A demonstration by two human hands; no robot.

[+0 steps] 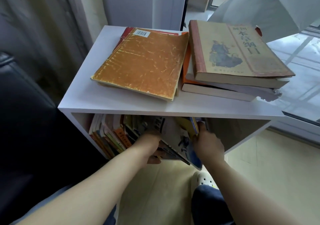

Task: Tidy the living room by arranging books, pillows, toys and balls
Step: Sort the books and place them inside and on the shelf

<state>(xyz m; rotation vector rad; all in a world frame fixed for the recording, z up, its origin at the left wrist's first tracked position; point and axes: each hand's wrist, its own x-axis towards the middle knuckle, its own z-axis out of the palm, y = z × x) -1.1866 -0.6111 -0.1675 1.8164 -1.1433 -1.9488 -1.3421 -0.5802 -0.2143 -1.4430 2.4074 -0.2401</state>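
A white open shelf unit (121, 103) stands in front of me. Inside its compartment, several thin books (110, 136) lean at the left. My left hand (152, 146) grips the lower edge of a tilted bunch of picture books (176, 138) that sticks out of the opening. My right hand (207, 141) holds the right side of that bunch, fingers curled round its edge. On top lie a worn orange book (142, 63) and, at the right, a stack headed by a tan book with a red spine (233, 51).
A dark leather sofa (22, 112) presses against the shelf's left side. Curtains (43, 16) hang behind it. A folded white umbrella (259, 4) lies at the upper right by the window. My slipper (204, 179) and knee are on the pale floor below.
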